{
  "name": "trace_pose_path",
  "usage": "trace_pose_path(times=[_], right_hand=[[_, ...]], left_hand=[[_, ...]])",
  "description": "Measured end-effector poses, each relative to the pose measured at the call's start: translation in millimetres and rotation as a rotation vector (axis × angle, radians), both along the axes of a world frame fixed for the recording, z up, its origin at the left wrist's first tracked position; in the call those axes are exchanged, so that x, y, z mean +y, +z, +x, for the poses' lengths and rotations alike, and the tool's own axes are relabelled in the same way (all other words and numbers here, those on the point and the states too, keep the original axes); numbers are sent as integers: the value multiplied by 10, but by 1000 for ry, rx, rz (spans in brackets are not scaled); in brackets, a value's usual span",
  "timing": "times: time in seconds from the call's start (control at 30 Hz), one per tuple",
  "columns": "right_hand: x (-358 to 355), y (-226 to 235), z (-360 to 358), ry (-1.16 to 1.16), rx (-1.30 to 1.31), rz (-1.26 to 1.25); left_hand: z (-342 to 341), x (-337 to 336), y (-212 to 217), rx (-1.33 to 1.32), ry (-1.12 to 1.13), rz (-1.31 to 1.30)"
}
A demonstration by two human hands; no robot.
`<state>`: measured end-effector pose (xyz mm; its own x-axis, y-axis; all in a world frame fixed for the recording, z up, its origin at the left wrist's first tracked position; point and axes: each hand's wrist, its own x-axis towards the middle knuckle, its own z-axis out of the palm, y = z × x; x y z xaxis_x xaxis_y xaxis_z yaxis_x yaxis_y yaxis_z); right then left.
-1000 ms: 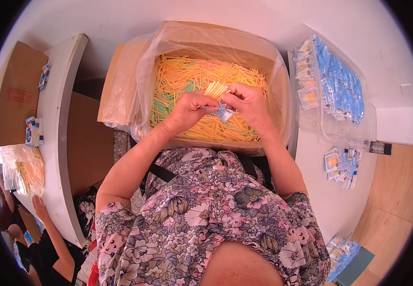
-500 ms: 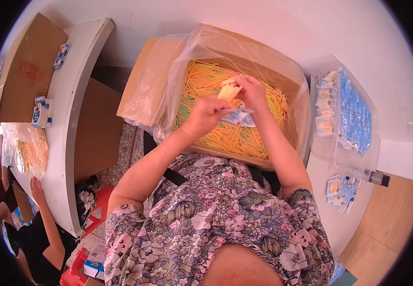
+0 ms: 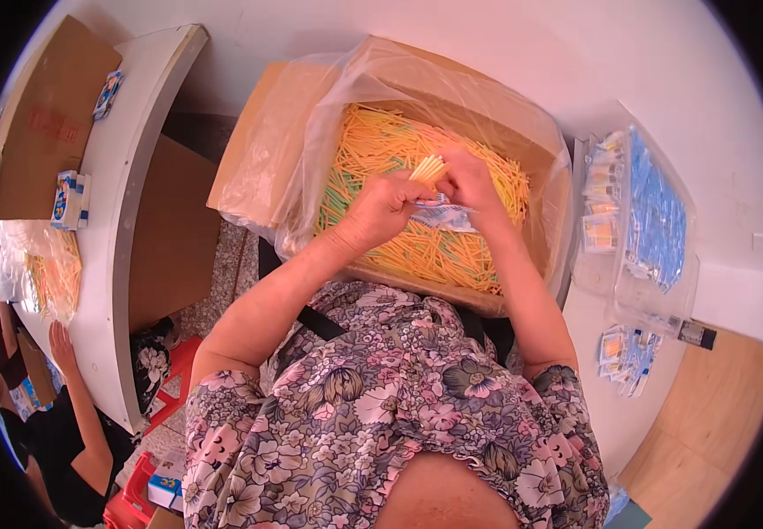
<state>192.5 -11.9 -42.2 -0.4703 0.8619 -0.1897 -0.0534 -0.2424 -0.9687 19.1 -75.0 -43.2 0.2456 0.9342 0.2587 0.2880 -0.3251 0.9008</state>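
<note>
Above the open carton, my left hand (image 3: pixel 381 210) is closed around a small bundle of thin yellow sticks (image 3: pixel 431 169), whose pale ends point up and away. The curled fingers of my right hand (image 3: pixel 469 183) press against the right side of the same bundle; their tips are partly hidden. Below the bundle, a clear plastic packet with blue print (image 3: pixel 445 217) hangs between my hands, its upper edge by my left fingers. Whether the bundle is inside the packet, I cannot tell. Beneath lies a deep heap of loose yellow, orange and green sticks (image 3: pixel 381 141).
The cardboard carton (image 3: pixel 262 150) has a clear plastic liner. On the right, a clear bin (image 3: pixel 659 212) holds blue packets, with filled packets (image 3: pixel 625 357) nearby. A white table (image 3: pixel 148 97) at left bears boxes and a bag of sticks (image 3: pixel 51 273); another person's hand (image 3: pixel 62 346) rests there.
My right hand has come down from the top of the bundle to its side. The sticks now stand more upright, ends showing. The whole view has shifted slightly.
</note>
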Motion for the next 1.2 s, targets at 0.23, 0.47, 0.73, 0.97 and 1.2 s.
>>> trace_pose_path(times=[0.23, 0.47, 0.73, 0.97, 1.2], right_hand=[[-313, 300, -65, -119, -392, 477], [-517, 166, 688, -210, -582, 382], [-844, 67, 923, 107, -767, 404], [-740, 488, 853, -147, -223, -35], [-619, 780, 569, -212, 68, -227]], left_hand=[[99, 6, -68, 109, -121, 174], [188, -28, 151, -310, -328, -559], [192, -8, 42, -401, -262, -548], [81, 47, 32, -352, -249, -544], [112, 75, -26, -316, -202, -491]])
